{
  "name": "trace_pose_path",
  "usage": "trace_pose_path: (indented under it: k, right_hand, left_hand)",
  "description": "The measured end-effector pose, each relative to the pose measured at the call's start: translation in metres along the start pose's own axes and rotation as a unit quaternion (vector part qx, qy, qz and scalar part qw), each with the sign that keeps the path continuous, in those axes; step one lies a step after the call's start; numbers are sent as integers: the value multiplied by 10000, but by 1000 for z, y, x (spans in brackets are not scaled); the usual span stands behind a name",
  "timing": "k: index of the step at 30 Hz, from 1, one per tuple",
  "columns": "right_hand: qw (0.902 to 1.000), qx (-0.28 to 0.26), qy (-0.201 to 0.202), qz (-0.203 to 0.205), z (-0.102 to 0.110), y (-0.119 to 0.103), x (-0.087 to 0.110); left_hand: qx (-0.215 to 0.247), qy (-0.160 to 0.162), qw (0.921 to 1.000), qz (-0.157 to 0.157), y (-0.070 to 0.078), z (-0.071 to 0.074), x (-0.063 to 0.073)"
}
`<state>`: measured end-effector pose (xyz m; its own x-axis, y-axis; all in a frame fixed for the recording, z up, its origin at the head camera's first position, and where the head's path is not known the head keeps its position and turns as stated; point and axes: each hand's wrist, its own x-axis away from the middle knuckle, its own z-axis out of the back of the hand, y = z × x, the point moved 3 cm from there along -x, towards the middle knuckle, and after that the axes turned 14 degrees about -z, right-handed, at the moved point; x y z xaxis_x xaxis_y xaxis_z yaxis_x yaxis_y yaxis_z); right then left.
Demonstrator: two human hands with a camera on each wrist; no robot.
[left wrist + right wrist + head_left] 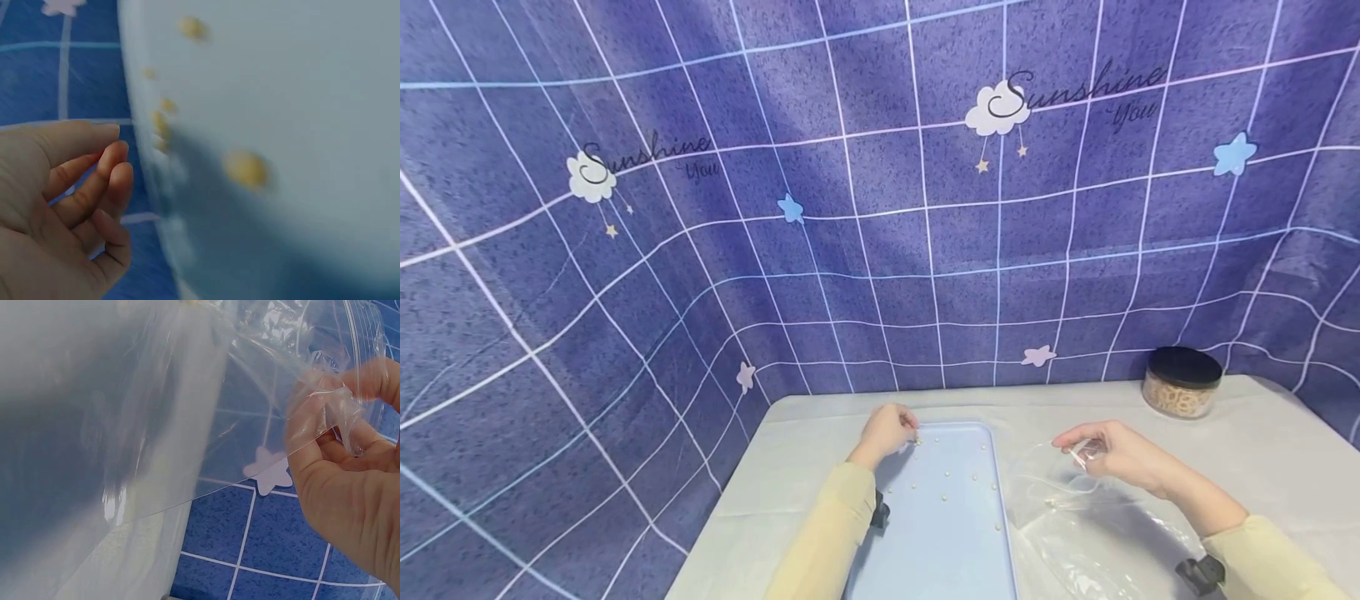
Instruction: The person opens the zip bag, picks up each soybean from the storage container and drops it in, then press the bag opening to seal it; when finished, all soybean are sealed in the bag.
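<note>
My left hand [889, 432] is at the far left corner of a light blue tray [925, 558]. In the left wrist view its fingers are loosely bent, the thumb close to the fingertips, with nothing visible between them. Several small round yellowish pieces [247, 169] are scattered on the tray, and a little cluster [160, 123] lies by its edge just past the fingertips. To the right of the tray, my right hand [1123, 457] grips a clear zip bag [156, 419] near its zip edge, the plastic bunched between thumb and fingers. A small yellowish piece [1051, 502] shows at the bag.
A clear jar [1180, 396] with a black lid, holding light ring-shaped pieces, stands at the back right of the pale-covered table [752, 483]. A blue-purple gridded curtain [880, 250] hangs behind and along the left side.
</note>
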<state>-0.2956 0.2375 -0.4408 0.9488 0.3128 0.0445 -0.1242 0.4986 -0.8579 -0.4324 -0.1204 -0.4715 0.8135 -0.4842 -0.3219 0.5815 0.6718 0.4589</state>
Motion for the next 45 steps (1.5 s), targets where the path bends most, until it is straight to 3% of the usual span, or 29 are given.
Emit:
trace_pose_path:
  k: [3, 6, 12, 18, 22, 30, 35, 40, 45]
  right_hand:
    - [10000, -10, -13, 41, 1, -1, 1]
    - [10000, -51, -31, 62, 0, -2, 3]
    - [9999, 85, 44, 137, 0, -4, 4]
    - [9998, 156, 59, 139, -1, -8, 5]
    - [9999, 39, 2, 127, -1, -8, 4]
    - [9999, -43, -59, 90, -2, -8, 4]
    - [9999, 46, -50, 158, -3, -7, 2]
    - [9999, 16, -64, 122, -3, -5, 0]
    - [9999, -88, -127, 43, -3, -2, -1]
  left_hand:
    - [345, 69, 9988, -327, 25, 4, -9]
    - [659, 114, 9942, -843, 58, 6, -18]
    - [1160, -140, 9794, -1646, 117, -9, -24]
    - [1468, -623, 9680, -1937, 160, -25, -21]
    - [1510, -852, 9627, -2075, 174, -37, -19]
    - [1200, -1036, 9572, -2420, 178, -50, -16]
    - [1405, -648, 9624, -2232, 167, -44, -20]
    - [1407, -71, 9742, -1763, 137, -27, -29]
    - [1029, 151, 9883, -1114, 86, -12, -29]
